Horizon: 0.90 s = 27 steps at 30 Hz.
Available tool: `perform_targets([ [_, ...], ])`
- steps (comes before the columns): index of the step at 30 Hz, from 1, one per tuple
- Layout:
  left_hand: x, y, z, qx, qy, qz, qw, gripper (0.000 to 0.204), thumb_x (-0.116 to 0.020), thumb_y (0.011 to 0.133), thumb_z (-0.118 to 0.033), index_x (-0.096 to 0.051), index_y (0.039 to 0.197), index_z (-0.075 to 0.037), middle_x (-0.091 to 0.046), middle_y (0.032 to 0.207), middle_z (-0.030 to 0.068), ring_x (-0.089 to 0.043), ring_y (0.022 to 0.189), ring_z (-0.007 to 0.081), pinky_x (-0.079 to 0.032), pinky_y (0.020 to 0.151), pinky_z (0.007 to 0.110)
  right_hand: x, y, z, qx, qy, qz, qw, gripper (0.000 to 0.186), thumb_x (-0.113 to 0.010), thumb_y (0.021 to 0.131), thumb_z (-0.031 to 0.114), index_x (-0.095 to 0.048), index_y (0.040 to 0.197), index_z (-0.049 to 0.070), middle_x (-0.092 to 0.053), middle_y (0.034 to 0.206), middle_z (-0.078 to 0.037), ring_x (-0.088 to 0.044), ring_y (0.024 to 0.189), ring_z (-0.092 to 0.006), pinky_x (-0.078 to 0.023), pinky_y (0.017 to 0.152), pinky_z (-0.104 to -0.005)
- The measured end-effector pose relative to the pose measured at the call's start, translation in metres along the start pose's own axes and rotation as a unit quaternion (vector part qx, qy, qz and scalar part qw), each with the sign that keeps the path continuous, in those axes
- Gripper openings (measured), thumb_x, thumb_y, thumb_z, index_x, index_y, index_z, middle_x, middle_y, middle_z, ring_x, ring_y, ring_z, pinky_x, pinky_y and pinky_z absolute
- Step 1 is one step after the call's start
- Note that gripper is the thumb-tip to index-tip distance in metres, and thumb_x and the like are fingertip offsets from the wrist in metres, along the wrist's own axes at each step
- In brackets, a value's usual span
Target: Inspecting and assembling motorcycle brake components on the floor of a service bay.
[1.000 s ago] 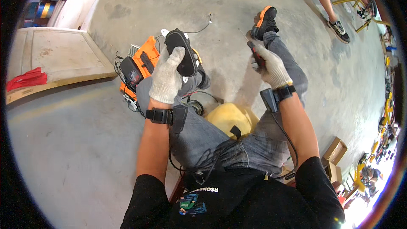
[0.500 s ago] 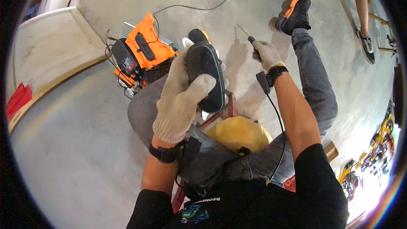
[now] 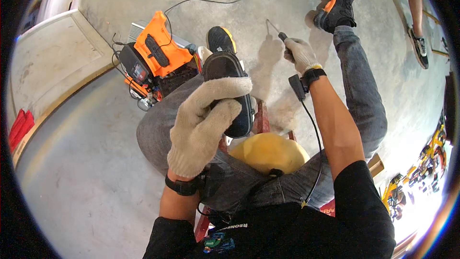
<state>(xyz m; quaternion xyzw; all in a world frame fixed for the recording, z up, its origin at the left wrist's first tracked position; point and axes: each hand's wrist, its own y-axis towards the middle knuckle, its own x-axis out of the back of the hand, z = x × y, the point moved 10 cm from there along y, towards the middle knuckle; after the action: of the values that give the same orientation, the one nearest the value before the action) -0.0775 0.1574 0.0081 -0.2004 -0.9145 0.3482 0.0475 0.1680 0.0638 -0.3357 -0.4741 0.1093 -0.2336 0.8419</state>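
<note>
In a knitted beige glove, my left hand (image 3: 199,122) is closed around a black oblong part (image 3: 224,66) with rounded ends and a raised rim. Its fingers wrap across the middle, hiding part of the surface. White edges stick out behind the part, above my lap. My right hand (image 3: 301,55), also gloved, grips the dark handle of a screwdriver (image 3: 281,35). The thin shaft points up and left, away from me, and its tip touches nothing. The two hands are well apart.
An orange and black machine (image 3: 160,50) with loose cables stands left of my knee. A black cable (image 3: 206,0) trails over the concrete floor. Below my hands is a yellow rounded object (image 3: 269,153). A red cloth (image 3: 21,127) lies far left; another person's leg (image 3: 416,9) is upper right.
My left hand has shifted its hold, with fingers now across the front of the black part, which sits slightly lower. My right hand and the screwdriver have moved only a little.
</note>
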Motion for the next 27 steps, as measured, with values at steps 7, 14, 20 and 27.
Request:
perform_targets([
  [7, -0.004, 0.002, 0.004, -0.015, 0.049, -0.004, 0.999, 0.026, -0.062, 0.099, -0.006, -0.074, 0.121, 0.001, -0.075, 0.105, 0.0082, -0.071, 0.094, 0.0154, -0.057, 0.087, 0.03, 0.017, -0.08, 0.056, 0.046, 0.032, 0.037, 0.998, 0.041, -0.073, 0.095, 0.026, -0.068, 0.118, -0.008, -0.064, 0.089, -0.006, -0.06, 0.071, -0.0118, -0.05, 0.061, -0.0266],
  [14, 0.001, -0.013, 0.016, -0.098, 0.105, 0.001, 0.99, 0.033, -0.067, 0.101, -0.016, -0.072, 0.128, 0.002, -0.074, 0.111, 0.0077, -0.069, 0.099, 0.0135, -0.057, 0.089, 0.029, 0.05, -0.256, 0.113, 0.133, 0.029, 0.103, 0.985, 0.032, -0.066, 0.1, 0.021, -0.069, 0.122, -0.002, -0.066, 0.096, -0.003, -0.059, 0.076, -0.0096, -0.05, 0.067, -0.0251],
  [20, -0.025, -0.037, 0.051, -0.089, 0.056, 0.034, 0.994, 0.035, -0.067, 0.101, -0.016, -0.07, 0.132, 0.001, -0.073, 0.115, 0.0078, -0.069, 0.1, 0.0133, -0.056, 0.091, 0.029, 0.083, -0.366, 0.087, 0.153, 0.02, 0.117, 0.981, 0.03, -0.062, 0.101, 0.02, -0.071, 0.121, -0.001, -0.069, 0.095, -0.002, -0.061, 0.076, -0.0088, -0.05, 0.068, -0.024],
  [27, -0.049, -0.059, 0.054, -0.116, 0.116, 0.115, 0.98, 0.041, -0.068, 0.101, -0.021, -0.068, 0.135, 0.001, -0.073, 0.116, 0.0083, -0.068, 0.107, 0.0159, -0.054, 0.096, 0.031, 0.088, -0.401, 0.039, 0.139, 0.066, 0.133, 0.979, 0.035, -0.063, 0.1, 0.017, -0.068, 0.13, -0.002, -0.071, 0.098, -0.003, -0.062, 0.073, -0.0086, -0.051, 0.067, -0.0229],
])
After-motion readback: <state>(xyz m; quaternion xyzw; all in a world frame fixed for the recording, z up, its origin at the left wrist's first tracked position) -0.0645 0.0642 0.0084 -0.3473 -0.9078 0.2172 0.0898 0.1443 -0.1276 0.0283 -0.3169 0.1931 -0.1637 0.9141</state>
